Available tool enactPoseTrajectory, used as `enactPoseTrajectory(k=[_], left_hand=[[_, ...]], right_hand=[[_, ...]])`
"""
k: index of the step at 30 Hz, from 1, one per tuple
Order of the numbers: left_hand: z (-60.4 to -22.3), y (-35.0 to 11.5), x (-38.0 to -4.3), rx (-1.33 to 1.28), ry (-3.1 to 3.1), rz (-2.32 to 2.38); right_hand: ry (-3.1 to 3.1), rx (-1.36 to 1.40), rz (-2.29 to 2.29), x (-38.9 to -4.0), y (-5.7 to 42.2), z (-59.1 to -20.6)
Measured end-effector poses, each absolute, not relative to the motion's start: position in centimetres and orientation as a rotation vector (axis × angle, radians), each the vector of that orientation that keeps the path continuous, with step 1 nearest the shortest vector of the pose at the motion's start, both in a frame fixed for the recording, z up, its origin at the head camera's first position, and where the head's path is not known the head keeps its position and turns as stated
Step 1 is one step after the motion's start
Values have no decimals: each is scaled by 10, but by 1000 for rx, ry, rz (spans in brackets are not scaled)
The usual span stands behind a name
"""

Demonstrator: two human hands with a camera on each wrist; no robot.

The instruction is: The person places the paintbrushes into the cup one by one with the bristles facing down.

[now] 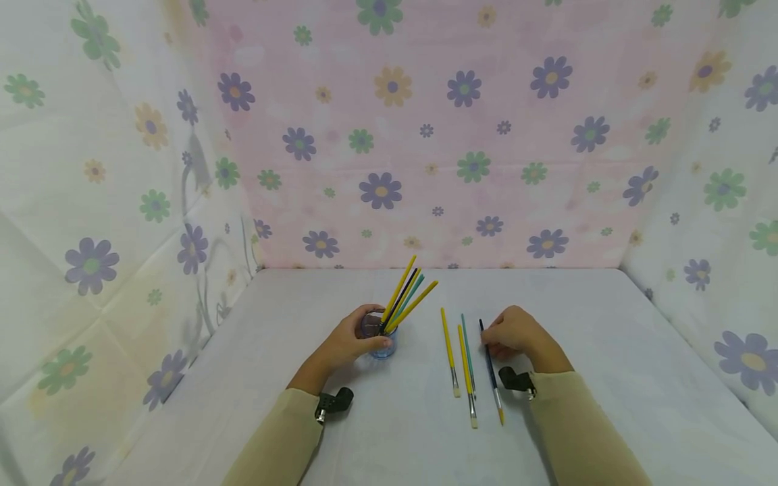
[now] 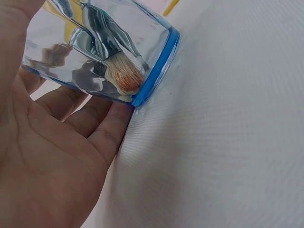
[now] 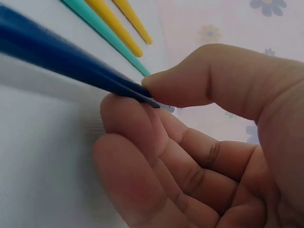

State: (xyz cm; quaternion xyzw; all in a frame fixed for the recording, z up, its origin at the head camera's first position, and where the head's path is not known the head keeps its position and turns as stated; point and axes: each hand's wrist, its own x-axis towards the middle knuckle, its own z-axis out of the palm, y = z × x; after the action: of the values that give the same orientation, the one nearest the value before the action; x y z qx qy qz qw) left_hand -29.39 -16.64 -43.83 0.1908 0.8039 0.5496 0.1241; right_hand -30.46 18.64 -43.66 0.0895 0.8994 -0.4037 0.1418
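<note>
My left hand (image 1: 346, 341) is curled around a clear glass cup (image 1: 383, 351) with a bluish base that stands on the table. Several paintbrushes (image 1: 398, 288) with yellow, teal and dark handles lean in it, handles up. The left wrist view shows their metal ferrules and a tan bristle head (image 2: 124, 73) through the glass. On the right, the thumb and fingertips of my right hand (image 1: 515, 332) pinch a dark blue paintbrush (image 3: 61, 57) near its handle end. Its golden bristles (image 1: 501, 417) point toward me.
Left of the blue brush lie two yellow paintbrushes (image 1: 448, 344) and a teal one (image 1: 467, 344), bristles toward me. They rest on a white table (image 1: 401, 439). Flowered cloth (image 1: 425, 155) closes off the back and both sides. Dark wrist mounts (image 1: 516, 380) sit at both sleeves.
</note>
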Motion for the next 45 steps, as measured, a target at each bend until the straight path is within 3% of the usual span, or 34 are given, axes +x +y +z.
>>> enactPoseTrajectory(k=[25, 45], left_hand=[[-438, -166, -292, 536, 2359, 1601], [-437, -165, -292, 520, 2355, 1604]], right_hand=[[2646, 169, -1604, -311, 185, -415], [2734, -34, -2025, -284, 163, -368]])
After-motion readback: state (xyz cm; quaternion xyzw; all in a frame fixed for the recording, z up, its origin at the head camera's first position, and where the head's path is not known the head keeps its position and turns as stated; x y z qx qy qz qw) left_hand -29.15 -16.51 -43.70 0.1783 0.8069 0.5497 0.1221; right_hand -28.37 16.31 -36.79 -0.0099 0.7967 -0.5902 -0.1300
